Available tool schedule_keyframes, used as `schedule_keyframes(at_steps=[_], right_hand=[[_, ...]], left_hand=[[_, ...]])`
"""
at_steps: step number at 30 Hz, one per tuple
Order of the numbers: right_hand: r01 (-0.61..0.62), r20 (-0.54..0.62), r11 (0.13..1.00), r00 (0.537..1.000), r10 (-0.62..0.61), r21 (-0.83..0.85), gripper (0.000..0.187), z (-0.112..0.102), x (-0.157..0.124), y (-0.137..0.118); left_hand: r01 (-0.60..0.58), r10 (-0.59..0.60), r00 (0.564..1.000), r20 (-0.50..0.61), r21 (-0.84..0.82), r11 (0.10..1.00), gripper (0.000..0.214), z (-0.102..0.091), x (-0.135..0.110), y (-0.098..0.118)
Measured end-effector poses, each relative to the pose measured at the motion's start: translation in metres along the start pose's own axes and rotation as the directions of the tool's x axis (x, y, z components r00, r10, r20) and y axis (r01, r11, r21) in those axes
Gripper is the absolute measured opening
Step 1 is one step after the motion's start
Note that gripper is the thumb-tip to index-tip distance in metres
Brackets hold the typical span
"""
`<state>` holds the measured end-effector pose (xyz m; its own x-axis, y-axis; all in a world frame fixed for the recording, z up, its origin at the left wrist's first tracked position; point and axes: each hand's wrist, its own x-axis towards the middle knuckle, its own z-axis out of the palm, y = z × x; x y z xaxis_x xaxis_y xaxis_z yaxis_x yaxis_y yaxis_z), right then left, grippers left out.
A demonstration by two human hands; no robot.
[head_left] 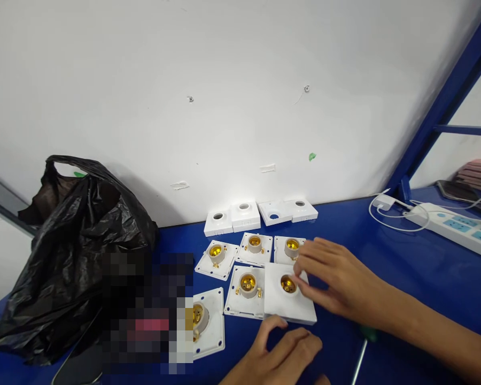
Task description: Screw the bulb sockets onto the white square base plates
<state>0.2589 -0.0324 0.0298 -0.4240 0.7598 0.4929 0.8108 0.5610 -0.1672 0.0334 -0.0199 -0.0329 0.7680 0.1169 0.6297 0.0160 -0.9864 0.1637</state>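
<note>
Several white square lamp-holder plates with brass sockets lie on the blue table. My right hand rests with its fingers on the right side of the nearest plate, fingertips by its brass socket. My left hand lies below that plate, thumb touching its front edge, fingers curled loosely and holding nothing. Other plates sit to the left and behind.
Four white covers line the wall. A black plastic bag fills the left side. A white power strip with cables lies at the right by a blue frame post. A screwdriver shaft lies under my right forearm.
</note>
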Motion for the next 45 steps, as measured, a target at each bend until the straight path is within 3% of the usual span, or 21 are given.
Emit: schedule_keyframes(at_steps=[3,7,13,17,21,27,29,32,37,41,45], right_hand=[[-0.126,-0.093,0.991,0.988,0.121,-0.049,0.012,0.000,0.002,0.014],[-0.209,-0.066,0.974,0.977,0.204,-0.083,0.037,0.010,-0.001,0.030],[-0.198,0.054,0.978,0.978,0.202,-0.063,0.034,0.029,-0.006,0.035],[-0.210,0.097,0.976,0.972,0.215,-0.055,0.031,0.027,-0.002,0.033],[-0.207,0.118,0.977,0.970,0.213,-0.057,0.032,0.025,-0.001,0.033],[-0.193,0.141,0.973,0.967,0.210,-0.126,0.051,0.031,-0.009,0.038],[-0.191,0.141,0.972,0.967,0.210,-0.138,0.049,0.031,-0.008,0.040],[-0.207,0.123,0.969,0.967,0.223,-0.133,0.039,0.030,-0.006,0.041],[-0.262,0.028,0.962,0.964,0.265,-0.070,0.032,0.020,-0.001,0.039],[-0.278,-0.101,0.959,0.954,0.283,0.059,0.032,0.010,0.003,0.031],[-0.183,-0.153,0.962,0.964,0.216,0.201,0.033,0.007,0.002,0.021]], left_hand=[[-0.009,0.007,1.000,0.028,0.078,0.997,0.022,0.002,0.000,0.001],[-0.084,0.061,0.988,0.142,0.165,0.983,0.015,-0.001,-0.003,-0.001],[-0.109,0.079,0.984,0.161,0.187,0.976,0.014,0.000,-0.006,-0.003],[-0.117,0.083,0.980,0.182,0.185,0.976,0.017,0.001,-0.005,-0.003],[-0.126,0.103,0.986,0.129,0.188,0.974,0.021,0.002,-0.004,-0.004],[-0.120,0.093,0.984,0.152,0.182,0.976,0.030,0.000,0.000,-0.003],[-0.117,0.086,0.980,0.182,0.167,0.979,0.029,0.001,0.000,-0.004],[-0.118,0.089,0.977,0.196,0.141,0.983,0.022,0.007,-0.005,-0.006],[-0.069,0.050,0.991,0.122,0.162,0.984,0.012,0.018,-0.018,-0.010],[-0.077,0.048,0.975,0.215,0.125,0.989,0.018,0.010,-0.015,-0.009],[-0.044,0.032,0.964,0.263,0.039,0.998,0.019,-0.003,-0.006,-0.009]])
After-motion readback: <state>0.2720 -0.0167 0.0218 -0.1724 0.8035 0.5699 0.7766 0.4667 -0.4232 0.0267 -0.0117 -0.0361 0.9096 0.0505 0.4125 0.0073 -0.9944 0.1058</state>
